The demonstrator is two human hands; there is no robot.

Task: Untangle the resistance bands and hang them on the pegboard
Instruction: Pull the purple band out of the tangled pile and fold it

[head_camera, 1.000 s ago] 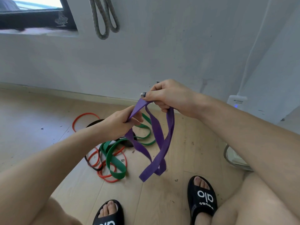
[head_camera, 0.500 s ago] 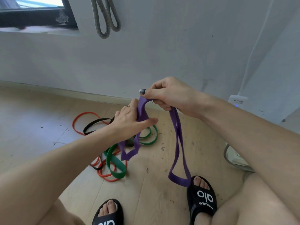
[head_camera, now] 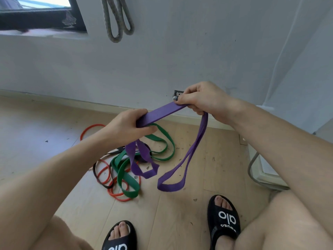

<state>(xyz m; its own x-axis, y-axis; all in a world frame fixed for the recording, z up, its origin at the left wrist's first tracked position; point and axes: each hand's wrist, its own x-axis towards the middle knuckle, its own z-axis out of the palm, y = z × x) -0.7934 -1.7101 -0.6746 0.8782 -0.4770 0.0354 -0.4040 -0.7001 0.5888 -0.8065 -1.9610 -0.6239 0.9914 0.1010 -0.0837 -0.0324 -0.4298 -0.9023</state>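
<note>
1. The purple band (head_camera: pixel 162 112) is off the floor and stretched flat between the two hands; this taut span's long axis runs from the left hand (head_camera: pixel 126 126), lower and nearer the body, up to the right hand (head_camera: pixel 200 100), higher and nearer the wall.
2. Both hands are closed around the purple band: the left hand curls round its lower end, the right hand pinches its upper end.
3. Below each hand a slack loop of it hangs, a short twisted one under the left, a longer one under the right.
4. The green band (head_camera: pixel 126 179), red band (head_camera: pixel 117 193) and black band (head_camera: pixel 98 177) lie in a heap on the floor below the left hand, so that hand is nearer to them.
5. No pegboard shows; grey rope loops (head_camera: pixel 117 18) hang on the wall above the hands.
6. Readable writing: "alo" on each black slide sandal (head_camera: pixel 224 219); smaller print beneath is too small to read.
</note>
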